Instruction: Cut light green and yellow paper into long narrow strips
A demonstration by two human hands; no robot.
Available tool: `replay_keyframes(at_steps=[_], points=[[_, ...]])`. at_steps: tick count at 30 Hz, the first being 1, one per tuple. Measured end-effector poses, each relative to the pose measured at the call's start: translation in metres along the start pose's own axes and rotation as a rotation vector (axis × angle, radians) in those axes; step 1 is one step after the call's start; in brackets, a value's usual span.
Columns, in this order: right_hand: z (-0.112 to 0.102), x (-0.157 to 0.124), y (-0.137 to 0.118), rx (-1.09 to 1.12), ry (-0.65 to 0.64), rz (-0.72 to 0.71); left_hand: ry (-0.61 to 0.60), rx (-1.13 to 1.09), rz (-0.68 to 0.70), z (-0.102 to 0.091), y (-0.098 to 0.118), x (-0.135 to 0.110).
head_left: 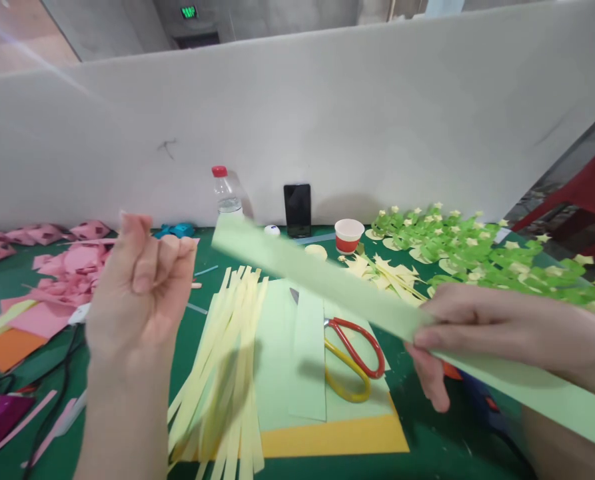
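1. The landmark is the pair of scissors [347, 348], red- and yellow-handled, lying on light green sheets [276, 360] with a flat green piece [310, 380] covering much of its blades.
2. Right of the scissors, the right hand [477, 320] pinches a long pale green strip [317, 272] between thumb and fingers.
3. That strip is in the air, slanting above and beyond the scissors (its far end is blurred).
4. Well left of the scissors, the left hand [140, 287] is raised, fingers folded in and thumb pressed against them.
5. Narrow yellow strips [237, 380] lie left of the scissors, loosely bunched.
6. Beyond the scissors, a dark phone [297, 208] and a red-and-white cup [348, 237] stand on the green tabletop [430, 447].
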State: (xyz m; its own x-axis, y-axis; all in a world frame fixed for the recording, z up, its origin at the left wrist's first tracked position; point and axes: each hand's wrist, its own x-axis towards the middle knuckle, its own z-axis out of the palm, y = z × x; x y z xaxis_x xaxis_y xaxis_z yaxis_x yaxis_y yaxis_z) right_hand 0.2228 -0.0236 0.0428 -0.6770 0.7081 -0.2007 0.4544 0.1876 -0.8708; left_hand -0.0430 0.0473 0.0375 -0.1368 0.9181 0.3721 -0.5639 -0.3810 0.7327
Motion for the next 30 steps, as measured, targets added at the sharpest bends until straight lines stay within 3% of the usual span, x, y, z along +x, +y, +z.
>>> replay_keyframes(at_steps=[2, 4, 6, 7, 10, 12, 13, 15, 17, 18, 19, 21, 23, 25, 30], points=[[0.004, 0.006, 0.001, 0.166, 0.151, -0.016, -0.015, -0.017, 0.002, 0.005, -0.011, -0.002], [0.013, 0.018, 0.0, 0.273, 0.221, -0.032, -0.095, 0.04, -0.095, 0.013, -0.025, -0.015], [0.025, 0.032, 0.0, 0.319, 0.189, -0.061, -0.378, 0.194, -0.285, 0.022, -0.038, -0.035], [0.031, 0.038, 0.0, 0.318, 0.155, -0.082, -0.462, 0.232, -0.344, 0.026, -0.042, -0.046], [0.042, 0.048, 0.001, 0.187, 0.079, -0.069, -0.423, 0.297, -0.447, 0.032, -0.044, -0.066], [0.041, 0.045, 0.003, 0.026, 0.11, -0.021, -0.412, 0.23, -0.476, 0.033, -0.04, -0.067], [0.039, 0.041, 0.004, -0.052, 0.192, -0.012, -0.434, 0.176, -0.502, 0.033, -0.038, -0.064], [0.032, 0.03, 0.005, -0.203, 0.521, -0.067, -0.499, 0.106, -0.608, 0.033, -0.035, -0.057], [0.028, 0.018, 0.002, -0.421, 0.941, -0.204, -0.573, 0.135, -0.776, 0.033, -0.034, -0.051], [0.029, 0.015, 0.0, -0.572, 1.085, -0.288, -0.621, 0.194, -0.859, 0.033, -0.034, -0.05], [0.03, 0.012, -0.003, -0.73, 1.143, -0.377, -0.676, 0.282, -0.918, 0.033, -0.033, -0.05], [0.037, 0.014, -0.007, -0.987, 1.033, -0.514, -0.804, 0.509, -0.905, 0.034, -0.032, -0.054], [0.046, 0.021, -0.008, -1.09, 0.83, -0.578, -0.885, 0.761, -0.751, 0.033, -0.031, -0.061], [0.052, 0.029, -0.006, -1.098, 0.712, -0.572, -0.912, 0.964, -0.599, 0.032, -0.028, -0.068], [0.054, 0.037, -0.001, -1.11, 0.666, -0.484, -0.878, 1.221, -0.471, 0.029, -0.024, -0.077]])
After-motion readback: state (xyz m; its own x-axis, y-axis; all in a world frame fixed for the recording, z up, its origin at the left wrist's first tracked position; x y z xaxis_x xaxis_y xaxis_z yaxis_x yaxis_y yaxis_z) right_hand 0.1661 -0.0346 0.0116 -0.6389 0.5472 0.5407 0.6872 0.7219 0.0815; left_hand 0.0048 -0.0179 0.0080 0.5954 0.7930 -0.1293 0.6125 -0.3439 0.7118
